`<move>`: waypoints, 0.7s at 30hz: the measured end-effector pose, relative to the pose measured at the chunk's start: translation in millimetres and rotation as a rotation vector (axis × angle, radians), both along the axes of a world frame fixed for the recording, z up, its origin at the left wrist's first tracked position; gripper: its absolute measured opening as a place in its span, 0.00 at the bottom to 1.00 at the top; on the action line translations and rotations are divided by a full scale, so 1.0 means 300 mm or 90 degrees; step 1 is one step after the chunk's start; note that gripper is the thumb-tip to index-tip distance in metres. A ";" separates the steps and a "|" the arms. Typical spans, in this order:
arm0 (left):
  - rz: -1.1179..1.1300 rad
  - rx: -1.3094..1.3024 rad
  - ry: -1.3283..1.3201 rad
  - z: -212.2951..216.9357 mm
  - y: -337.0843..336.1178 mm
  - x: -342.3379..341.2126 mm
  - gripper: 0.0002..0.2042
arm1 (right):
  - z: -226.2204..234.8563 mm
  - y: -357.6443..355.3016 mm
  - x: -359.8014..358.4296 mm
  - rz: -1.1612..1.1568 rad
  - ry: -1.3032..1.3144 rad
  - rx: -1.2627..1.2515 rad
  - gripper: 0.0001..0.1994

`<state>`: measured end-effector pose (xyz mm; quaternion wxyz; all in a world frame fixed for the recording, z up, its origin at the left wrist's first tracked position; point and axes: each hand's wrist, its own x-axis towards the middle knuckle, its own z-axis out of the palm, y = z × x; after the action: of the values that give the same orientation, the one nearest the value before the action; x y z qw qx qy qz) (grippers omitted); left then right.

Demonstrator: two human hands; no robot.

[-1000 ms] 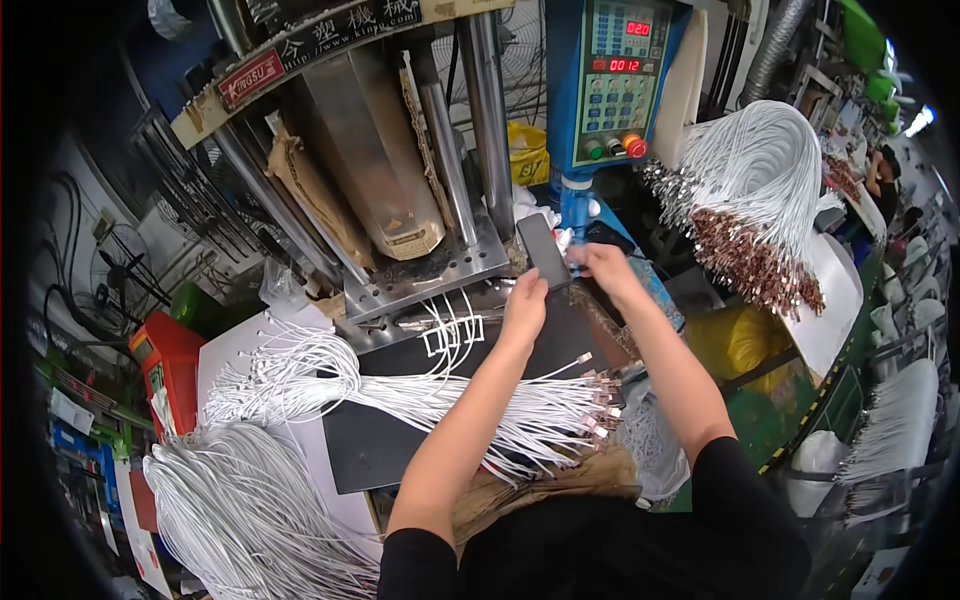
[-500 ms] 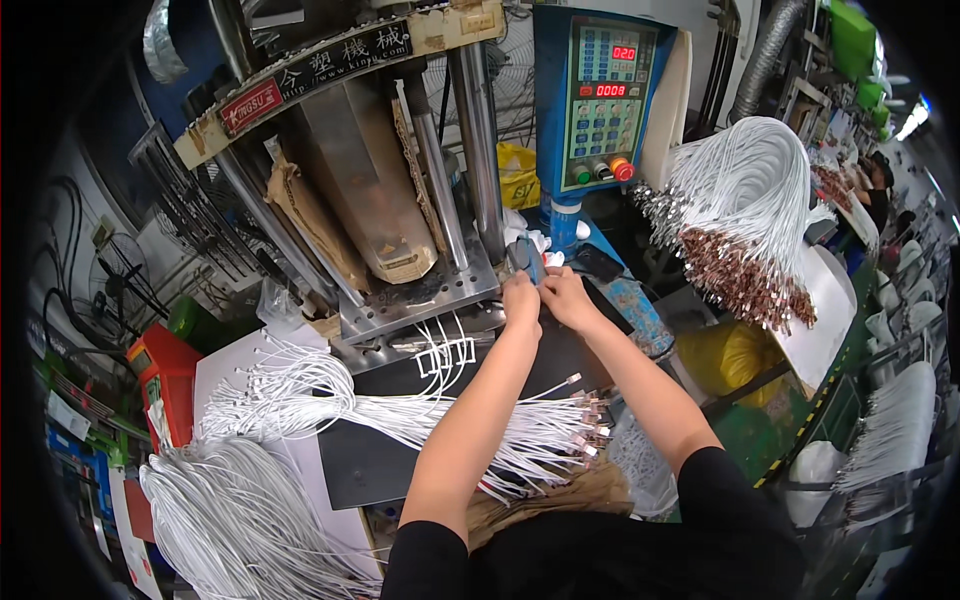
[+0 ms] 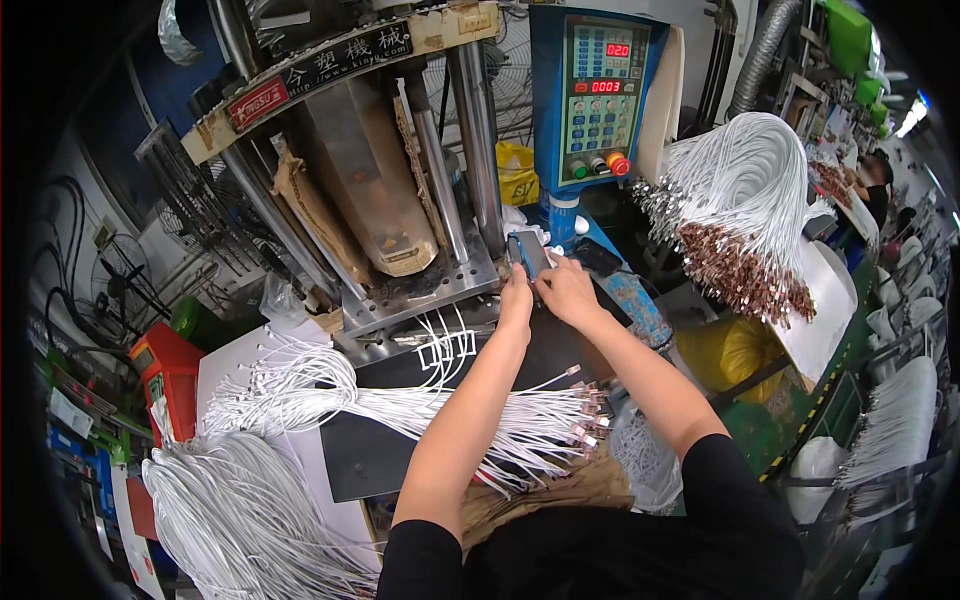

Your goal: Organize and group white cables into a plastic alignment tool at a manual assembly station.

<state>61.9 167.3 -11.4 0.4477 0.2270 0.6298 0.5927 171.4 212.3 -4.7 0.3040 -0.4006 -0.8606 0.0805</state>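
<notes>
Both my hands reach forward to a small dark rectangular block at the right edge of the grey metal press plate. My left hand pinches the block's near end from below. My right hand grips its right side with closed fingers. Under my forearms lies a bundle of white cables with metal plug ends on a black mat. A few white moulded pieces sit on the plate's near edge.
A tall moulding machine stands ahead, with a blue control panel to its right. White cable bundles hang at the right and pile at the lower left. A red box sits left. Another person works far right.
Both hands have reached farther forward and up toward the machine, carrying the dark block from over the black mat to the right edge of the press plate.
</notes>
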 end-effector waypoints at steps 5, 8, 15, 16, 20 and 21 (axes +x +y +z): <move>-0.038 0.065 0.086 -0.074 -0.009 -0.004 0.29 | 0.096 0.031 0.014 -0.140 -0.190 0.238 0.11; -0.059 0.096 0.137 -0.089 -0.021 0.036 0.28 | 0.047 0.087 0.029 -0.149 -0.238 0.239 0.11; -0.063 0.119 0.136 -0.085 -0.037 0.067 0.27 | -0.008 0.044 -0.022 -0.104 -0.309 0.256 0.12; -0.051 0.120 0.133 -0.088 -0.037 0.073 0.27 | -0.009 0.041 -0.022 -0.103 -0.309 0.244 0.12; -0.029 0.134 0.090 -0.114 -0.040 0.058 0.26 | -0.041 0.045 -0.049 -0.089 -0.226 0.275 0.12; -0.035 0.153 0.057 -0.121 -0.044 0.041 0.26 | -0.048 0.046 -0.067 -0.082 -0.181 0.296 0.12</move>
<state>74.3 154.1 -47.8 0.4049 0.3226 0.5670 0.6407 151.2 226.0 -19.1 0.2687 -0.3810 -0.8627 -0.1958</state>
